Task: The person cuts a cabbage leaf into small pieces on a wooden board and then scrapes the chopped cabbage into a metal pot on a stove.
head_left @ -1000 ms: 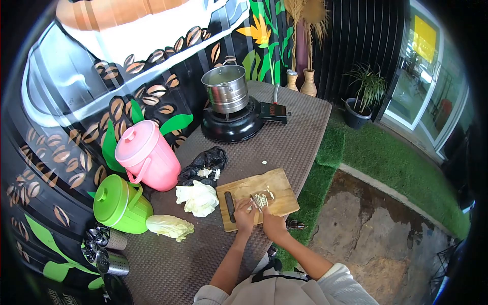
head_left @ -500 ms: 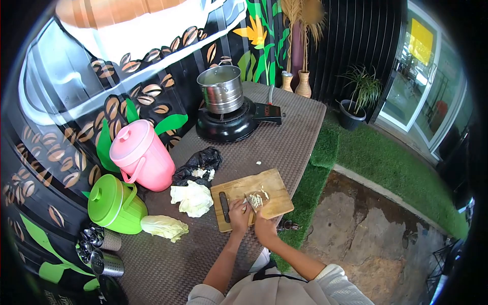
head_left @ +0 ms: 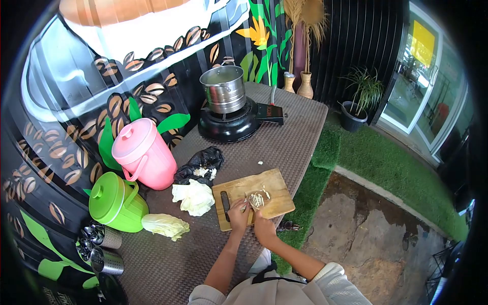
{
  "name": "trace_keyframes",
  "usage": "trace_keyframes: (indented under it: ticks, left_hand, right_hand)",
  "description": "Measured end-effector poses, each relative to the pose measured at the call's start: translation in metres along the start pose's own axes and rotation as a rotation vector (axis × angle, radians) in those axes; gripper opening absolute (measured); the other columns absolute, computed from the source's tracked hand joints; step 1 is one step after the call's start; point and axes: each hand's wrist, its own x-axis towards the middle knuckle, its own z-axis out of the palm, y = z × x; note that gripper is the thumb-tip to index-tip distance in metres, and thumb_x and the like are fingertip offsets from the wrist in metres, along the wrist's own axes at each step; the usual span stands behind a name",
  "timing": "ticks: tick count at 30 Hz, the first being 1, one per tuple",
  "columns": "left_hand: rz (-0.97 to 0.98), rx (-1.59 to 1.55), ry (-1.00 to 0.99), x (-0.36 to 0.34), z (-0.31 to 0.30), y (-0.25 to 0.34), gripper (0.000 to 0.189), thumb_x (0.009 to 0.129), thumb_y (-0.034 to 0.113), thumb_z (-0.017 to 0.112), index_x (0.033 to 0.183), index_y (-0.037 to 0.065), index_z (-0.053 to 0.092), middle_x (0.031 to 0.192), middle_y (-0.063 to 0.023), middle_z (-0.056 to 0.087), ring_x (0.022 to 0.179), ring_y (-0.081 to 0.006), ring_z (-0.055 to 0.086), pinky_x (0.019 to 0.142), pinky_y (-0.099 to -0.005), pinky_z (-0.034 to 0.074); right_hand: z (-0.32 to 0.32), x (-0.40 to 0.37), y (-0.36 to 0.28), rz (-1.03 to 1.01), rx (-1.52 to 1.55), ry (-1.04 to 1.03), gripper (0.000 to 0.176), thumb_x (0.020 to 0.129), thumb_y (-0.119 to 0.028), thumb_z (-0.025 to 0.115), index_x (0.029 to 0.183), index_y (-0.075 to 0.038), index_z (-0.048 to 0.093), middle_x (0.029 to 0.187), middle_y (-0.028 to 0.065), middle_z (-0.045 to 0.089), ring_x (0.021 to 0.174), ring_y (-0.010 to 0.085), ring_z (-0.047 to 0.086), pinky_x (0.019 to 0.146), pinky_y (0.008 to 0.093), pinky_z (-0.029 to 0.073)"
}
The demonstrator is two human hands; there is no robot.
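Observation:
Both hands are over a wooden cutting board (head_left: 278,195) at the table's front edge. My left hand (head_left: 238,214) is closed, its fingertips pinched at the near side of a small pile of pale chopped pieces (head_left: 257,200); what lies between the fingers is too small to make out. My right hand (head_left: 265,227) is wrapped round the handle of a knife, which my fingers mostly hide; its blade lies beside the pile. Left of my left hand, the board has a dark slot. Leafy cabbage (head_left: 193,197) rests left of the board, with a second pale piece (head_left: 165,226) nearer me.
A steel pot (head_left: 222,90) stands on a black stove (head_left: 229,124) at the back. Beyond the cabbage are a black plastic bag (head_left: 207,161), a pink lidded jug (head_left: 147,155) and a green one (head_left: 119,203). Metal utensil holders (head_left: 108,261) stand at the lower left.
The view has shifted slightly. Both hands keep nearly the same place at the chopped pile, with no clear change of grip.

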Motion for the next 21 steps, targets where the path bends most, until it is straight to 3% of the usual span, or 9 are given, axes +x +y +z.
trace_keyframes:
  ticks: [3, 5, 8, 12, 17, 21]
  left_hand:
    - [0.028, -0.002, -0.011, -0.001, -0.004, -0.002, 0.013, 0.076, 0.005, 0.070, 0.087, -0.003, 0.071, 0.099, -0.0194, 0.068, 0.101, -0.0297, 0.063, 0.090, -0.0362, 0.049]
    - [0.044, -0.012, -0.022, 0.000, -0.003, 0.001, 0.013, 0.076, 0.004, 0.070, 0.087, -0.003, 0.071, 0.099, -0.0197, 0.068, 0.101, -0.0299, 0.063, 0.090, -0.0361, 0.049]
    - [0.057, -0.022, -0.014, -0.001, -0.004, 0.000, 0.013, 0.076, 0.003, 0.069, 0.087, -0.003, 0.071, 0.099, -0.0192, 0.068, 0.101, -0.0301, 0.063, 0.089, -0.0359, 0.049]
    - [0.045, -0.054, -0.026, 0.000, -0.003, -0.005, 0.013, 0.076, 0.001, 0.068, 0.088, -0.004, 0.071, 0.100, -0.0186, 0.068, 0.101, -0.0305, 0.063, 0.089, -0.0372, 0.049]
    - [0.070, -0.084, -0.025, 0.001, -0.006, -0.001, 0.013, 0.077, 0.001, 0.067, 0.089, -0.005, 0.070, 0.100, -0.0185, 0.068, 0.100, -0.0304, 0.063, 0.089, -0.0372, 0.049]
    - [0.049, -0.045, -0.046, 0.000, -0.005, -0.003, 0.012, 0.078, 0.001, 0.066, 0.089, -0.005, 0.070, 0.101, -0.0188, 0.067, 0.102, -0.0304, 0.062, 0.089, -0.0368, 0.049]
  right_hand:
    - [-0.009, 0.021, 0.003, -0.049, -0.018, -0.085, 0.018, 0.085, -0.007, 0.050, 0.100, 0.001, 0.045, 0.069, 0.0189, 0.065, 0.066, 0.0336, 0.069, 0.055, 0.0425, 0.056]
    - [-0.019, 0.032, 0.005, -0.155, -0.151, -0.121, 0.018, 0.086, -0.012, 0.051, 0.099, 0.001, 0.047, 0.069, 0.0145, 0.067, 0.062, 0.0269, 0.069, 0.052, 0.0362, 0.056]
    - [-0.025, 0.018, 0.002, -0.160, -0.136, -0.078, 0.016, 0.086, -0.012, 0.052, 0.096, 0.000, 0.048, 0.066, 0.0133, 0.066, 0.061, 0.0266, 0.069, 0.051, 0.0363, 0.056]
    - [-0.003, 0.003, -0.002, -0.018, -0.117, -0.008, 0.015, 0.086, -0.011, 0.053, 0.094, 0.000, 0.049, 0.069, 0.0149, 0.067, 0.062, 0.0269, 0.069, 0.051, 0.0367, 0.055]
    - [-0.007, 0.035, 0.008, -0.153, -0.077, -0.050, 0.019, 0.085, -0.010, 0.053, 0.099, 0.001, 0.046, 0.071, 0.0172, 0.067, 0.063, 0.0300, 0.069, 0.052, 0.0377, 0.056]
    - [-0.020, 0.016, -0.001, -0.160, -0.066, -0.135, 0.019, 0.085, -0.008, 0.051, 0.099, 0.003, 0.045, 0.070, 0.0180, 0.065, 0.064, 0.0320, 0.069, 0.054, 0.0390, 0.055]
